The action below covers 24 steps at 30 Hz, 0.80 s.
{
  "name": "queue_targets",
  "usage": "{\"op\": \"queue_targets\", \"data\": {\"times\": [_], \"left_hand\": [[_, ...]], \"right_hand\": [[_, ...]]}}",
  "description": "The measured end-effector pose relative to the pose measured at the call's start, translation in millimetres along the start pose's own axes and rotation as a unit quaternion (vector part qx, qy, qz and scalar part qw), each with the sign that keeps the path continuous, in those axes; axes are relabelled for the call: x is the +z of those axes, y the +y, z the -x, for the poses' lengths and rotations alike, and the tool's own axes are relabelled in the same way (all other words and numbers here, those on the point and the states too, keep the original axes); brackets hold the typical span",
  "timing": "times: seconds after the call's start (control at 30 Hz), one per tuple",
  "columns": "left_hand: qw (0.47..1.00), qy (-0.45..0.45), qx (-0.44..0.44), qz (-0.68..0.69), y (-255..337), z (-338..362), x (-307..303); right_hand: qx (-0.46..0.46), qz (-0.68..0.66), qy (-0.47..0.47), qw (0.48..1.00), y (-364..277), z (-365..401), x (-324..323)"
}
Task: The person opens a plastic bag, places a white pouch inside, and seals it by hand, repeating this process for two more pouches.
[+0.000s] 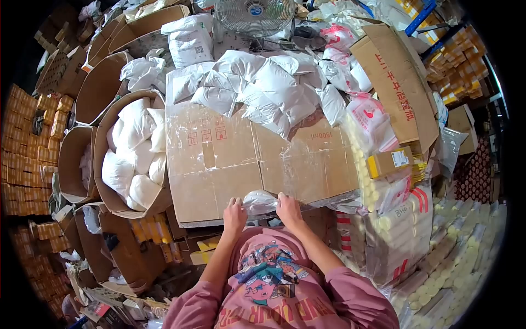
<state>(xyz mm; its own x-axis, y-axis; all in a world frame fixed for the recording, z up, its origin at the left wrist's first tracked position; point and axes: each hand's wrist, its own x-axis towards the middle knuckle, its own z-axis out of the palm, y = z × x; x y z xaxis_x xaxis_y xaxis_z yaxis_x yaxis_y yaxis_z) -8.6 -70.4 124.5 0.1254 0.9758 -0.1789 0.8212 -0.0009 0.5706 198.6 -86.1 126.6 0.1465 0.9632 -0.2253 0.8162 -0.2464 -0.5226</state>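
A small white plastic bag [260, 202] is stretched between my two hands at the near edge of the cardboard-covered table [219, 170]. My left hand [235, 213] pinches its left end, fingers closed. At the other end, my right hand [289, 210] is closed on the bag's right corner. What the bag holds cannot be made out. Farther back on the cardboard lies a heap of filled white bags [274, 88], out of reach of both hands.
Left of the table stands a carton [101, 181] full of white bags. A fan [255, 16] is at the back. On the right are a tilted cardboard flap [389, 82], a small yellow-and-brown box [389, 162] and plastic-wrapped stacks of pale round pieces [405, 230].
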Motion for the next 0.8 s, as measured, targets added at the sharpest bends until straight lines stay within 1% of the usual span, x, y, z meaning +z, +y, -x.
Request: {"op": "queue_targets", "data": {"times": [0.13, 0.27, 0.37, 0.47, 0.53, 0.57, 0.63, 0.67, 0.7, 0.73, 0.77, 0.8], "left_hand": [[1.0, 0.02, 0.006, 0.011, 12, 2, -4], [1.0, 0.008, 0.014, 0.014, 23, 7, -6], [1.0, 0.005, 0.011, 0.013, 26, 11, -4], [0.999, 0.016, 0.021, 0.022, 21, 13, 5], [0.999, 0.015, 0.02, 0.024, 20, 14, 5], [0.999, 0.021, 0.006, 0.035, 18, 15, 4], [0.998, 0.035, -0.022, 0.057, 24, 11, -2], [0.997, 0.02, -0.029, 0.065, 32, 14, -10], [0.996, 0.024, -0.032, 0.082, 34, 12, -9], [0.994, 0.026, -0.034, 0.098, 33, 14, -6], [0.992, 0.028, -0.036, 0.114, 32, 17, -3], [0.996, 0.024, -0.017, 0.088, 23, 17, 3]], "right_hand": [[-0.006, -0.023, 0.011, 1.0, 5, 8, 1], [-0.004, -0.02, 0.043, 0.999, 19, 11, 11], [0.019, -0.019, 0.011, 1.0, 20, 9, 10], [-0.032, -0.074, 0.032, 0.996, 33, 3, 14], [0.029, -0.131, 0.027, 0.991, 41, 5, 23], [0.059, -0.16, 0.025, 0.985, 45, 7, 28], [0.044, -0.068, 0.077, 0.994, 43, 10, 32], [0.059, -0.101, 0.056, 0.992, 46, 11, 36], [0.073, -0.134, 0.035, 0.988, 51, 10, 42], [0.028, -0.123, 0.072, 0.989, 54, 11, 48], [0.035, -0.12, 0.041, 0.991, 60, 11, 53], [0.044, -0.124, 0.005, 0.991, 61, 10, 52]]}}
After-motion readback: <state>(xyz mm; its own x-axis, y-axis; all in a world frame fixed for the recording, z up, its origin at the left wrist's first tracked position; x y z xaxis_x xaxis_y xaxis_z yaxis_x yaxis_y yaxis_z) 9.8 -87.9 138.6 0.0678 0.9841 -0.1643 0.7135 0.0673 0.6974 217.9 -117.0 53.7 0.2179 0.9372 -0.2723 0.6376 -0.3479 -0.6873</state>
